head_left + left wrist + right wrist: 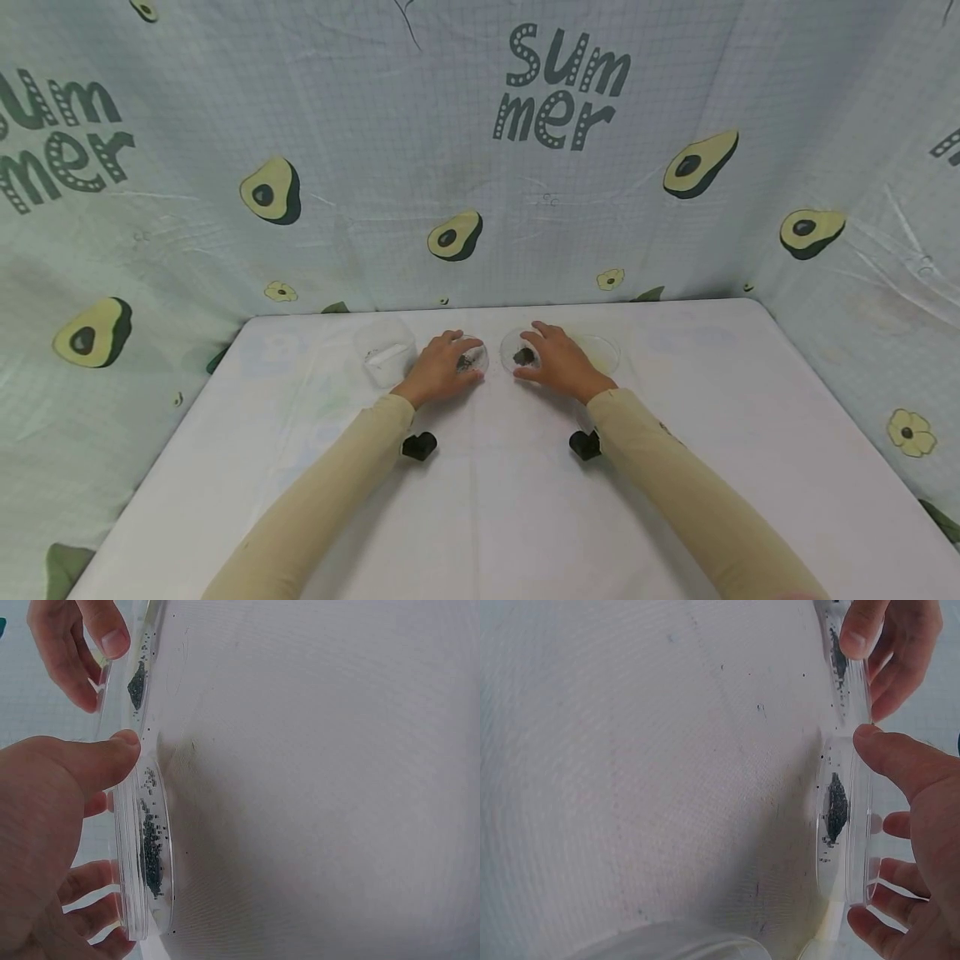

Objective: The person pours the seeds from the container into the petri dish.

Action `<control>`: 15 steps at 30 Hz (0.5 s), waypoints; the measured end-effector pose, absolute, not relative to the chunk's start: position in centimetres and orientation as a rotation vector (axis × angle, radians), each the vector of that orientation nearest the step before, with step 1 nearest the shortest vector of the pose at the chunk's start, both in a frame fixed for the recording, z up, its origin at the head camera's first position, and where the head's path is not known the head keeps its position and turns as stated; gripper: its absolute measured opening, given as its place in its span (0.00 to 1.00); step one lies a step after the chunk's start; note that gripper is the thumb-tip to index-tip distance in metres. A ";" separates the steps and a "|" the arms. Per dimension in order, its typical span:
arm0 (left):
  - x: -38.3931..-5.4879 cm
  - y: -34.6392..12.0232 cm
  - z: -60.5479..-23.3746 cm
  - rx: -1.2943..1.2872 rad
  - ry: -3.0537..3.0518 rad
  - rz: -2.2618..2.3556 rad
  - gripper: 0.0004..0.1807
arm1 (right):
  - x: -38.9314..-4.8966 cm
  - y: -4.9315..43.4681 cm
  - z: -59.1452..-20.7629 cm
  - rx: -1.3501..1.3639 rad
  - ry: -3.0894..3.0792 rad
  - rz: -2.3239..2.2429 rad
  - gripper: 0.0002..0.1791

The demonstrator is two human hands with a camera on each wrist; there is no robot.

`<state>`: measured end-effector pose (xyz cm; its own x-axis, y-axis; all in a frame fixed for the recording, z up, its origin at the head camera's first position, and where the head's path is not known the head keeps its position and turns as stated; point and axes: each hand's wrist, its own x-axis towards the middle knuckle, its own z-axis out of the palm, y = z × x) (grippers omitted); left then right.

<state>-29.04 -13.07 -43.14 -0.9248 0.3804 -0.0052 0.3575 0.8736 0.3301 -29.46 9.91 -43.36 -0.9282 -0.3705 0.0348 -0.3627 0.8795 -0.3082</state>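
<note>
Toward the back of the table, my left hand (441, 367) holds a clear round petri dish (129, 862) by its rim, thumb on the near side and fingers around the far side. Dark granules (152, 855) lie heaped inside, a few scattered about. Just to the right, my right hand (561, 363) grips a second clear petri dish (861, 855) the same way. Its dark granules (837, 810) form a small mound. Both dishes stand on the white tabletop, and doubled clear rims show at their upper edges in the wrist views.
A clear squarish container (385, 346) stands left of my left hand. Beyond my right hand lies another clear round dish (606, 352), partly hidden by that hand. A few dark specks dot the white tabletop (480, 500). A printed curtain (375, 208) hangs behind the table.
</note>
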 end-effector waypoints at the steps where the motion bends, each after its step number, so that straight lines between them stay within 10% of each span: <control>1: -29.1 -13.1 -43.2 0.586 2.972 0.506 0.31 | -29.5 9.9 -43.4 -0.590 3.024 -0.488 0.39; 15: -29.1 -13.2 -43.5 0.582 2.973 0.509 0.31 | -29.7 9.8 -43.9 -0.585 3.011 -0.483 0.39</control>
